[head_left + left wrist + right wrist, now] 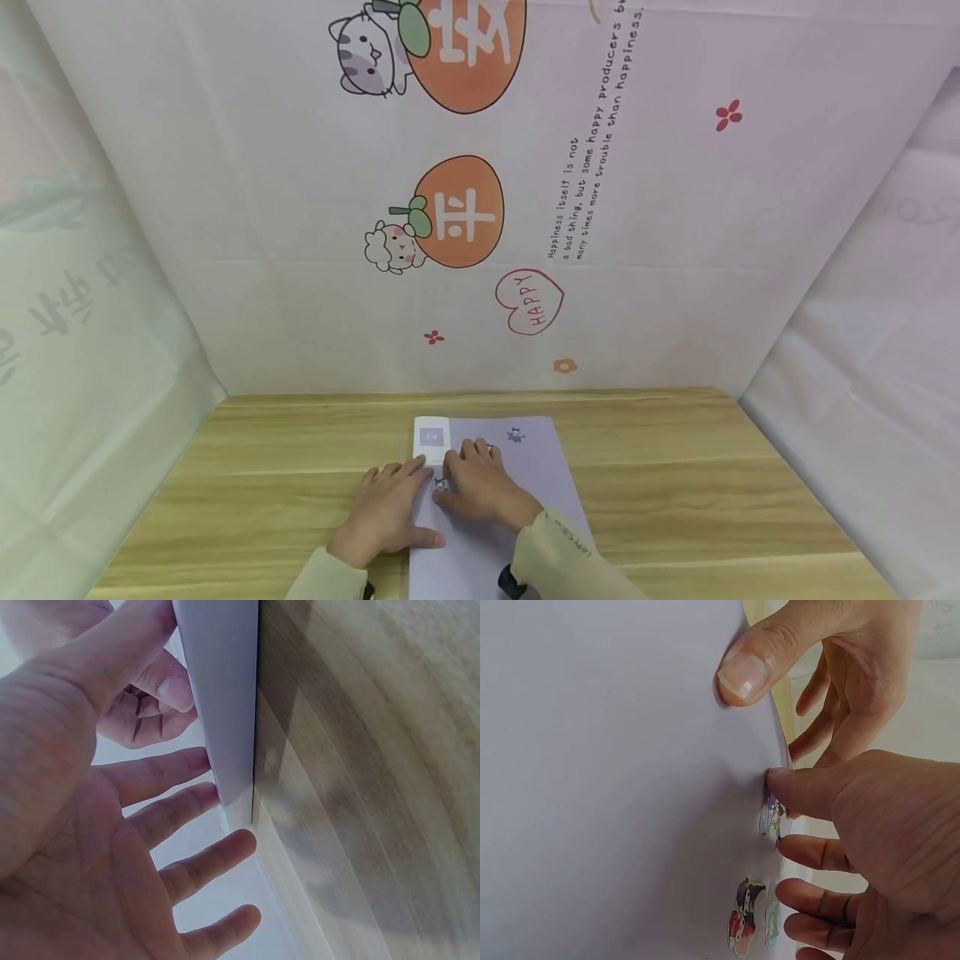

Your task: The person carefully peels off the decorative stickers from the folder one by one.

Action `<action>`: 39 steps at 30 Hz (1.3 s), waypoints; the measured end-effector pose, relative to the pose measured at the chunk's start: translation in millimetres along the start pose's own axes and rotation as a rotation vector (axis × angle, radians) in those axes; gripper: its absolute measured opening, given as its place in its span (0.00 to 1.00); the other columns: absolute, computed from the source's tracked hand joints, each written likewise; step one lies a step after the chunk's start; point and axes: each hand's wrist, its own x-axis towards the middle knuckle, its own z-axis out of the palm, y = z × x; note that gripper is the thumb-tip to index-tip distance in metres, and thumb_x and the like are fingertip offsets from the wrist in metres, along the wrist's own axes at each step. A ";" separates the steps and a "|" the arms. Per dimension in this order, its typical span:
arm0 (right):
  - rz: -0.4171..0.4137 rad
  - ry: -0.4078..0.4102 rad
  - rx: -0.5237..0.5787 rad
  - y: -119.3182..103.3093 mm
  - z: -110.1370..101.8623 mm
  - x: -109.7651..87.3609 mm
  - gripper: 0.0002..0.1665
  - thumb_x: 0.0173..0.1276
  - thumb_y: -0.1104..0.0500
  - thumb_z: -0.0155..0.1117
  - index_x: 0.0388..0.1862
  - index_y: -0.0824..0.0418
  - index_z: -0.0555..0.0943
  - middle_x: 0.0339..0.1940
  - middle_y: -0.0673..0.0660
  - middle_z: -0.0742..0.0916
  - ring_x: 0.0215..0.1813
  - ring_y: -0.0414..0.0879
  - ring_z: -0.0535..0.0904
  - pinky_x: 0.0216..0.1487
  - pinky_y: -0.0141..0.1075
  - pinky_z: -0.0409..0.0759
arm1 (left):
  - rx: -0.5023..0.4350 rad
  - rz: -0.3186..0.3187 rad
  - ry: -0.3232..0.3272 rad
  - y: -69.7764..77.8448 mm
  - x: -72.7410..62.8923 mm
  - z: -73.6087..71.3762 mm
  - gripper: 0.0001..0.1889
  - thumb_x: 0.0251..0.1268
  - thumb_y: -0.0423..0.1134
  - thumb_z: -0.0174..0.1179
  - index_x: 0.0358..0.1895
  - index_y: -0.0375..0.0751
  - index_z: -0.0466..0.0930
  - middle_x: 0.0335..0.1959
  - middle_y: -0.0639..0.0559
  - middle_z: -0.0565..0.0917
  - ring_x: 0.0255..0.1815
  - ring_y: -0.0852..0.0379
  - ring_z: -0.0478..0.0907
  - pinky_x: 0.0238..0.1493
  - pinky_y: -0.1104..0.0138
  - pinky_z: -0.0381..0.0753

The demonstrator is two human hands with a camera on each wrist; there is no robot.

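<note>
A lavender, thick-edged flat item (536,467), like an album or a box, lies on the table. My left hand (386,504) rests along its left edge, the thumb (746,675) on top and the other fingers spread at the side. Over the cover, my right hand (483,487) touches a small cartoon sticker (772,814) near that edge. Its thumb is at one end of the sticker and a fingertip at the other. More stickers, one with red and black parts (744,919), lie near the right fingertips.
A white panel with a purple square (431,437) marks the item's far left corner. Another sticker (516,434) is near its far right. Wood-grain table (675,483) extends on both sides. A printed white cloth (300,292) stands behind, with more white cloth at the sides.
</note>
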 end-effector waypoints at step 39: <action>0.012 -0.004 -0.011 -5.1 -2.8 -0.6 0.16 0.66 0.43 0.70 0.39 0.51 0.77 0.37 0.49 0.75 0.46 0.46 0.67 0.55 0.49 0.69 | 0.021 0.023 -0.001 -2.4 -1.7 2.6 0.50 0.41 0.65 0.77 0.68 0.39 0.74 0.73 0.39 0.70 0.69 0.32 0.68 0.67 0.29 0.59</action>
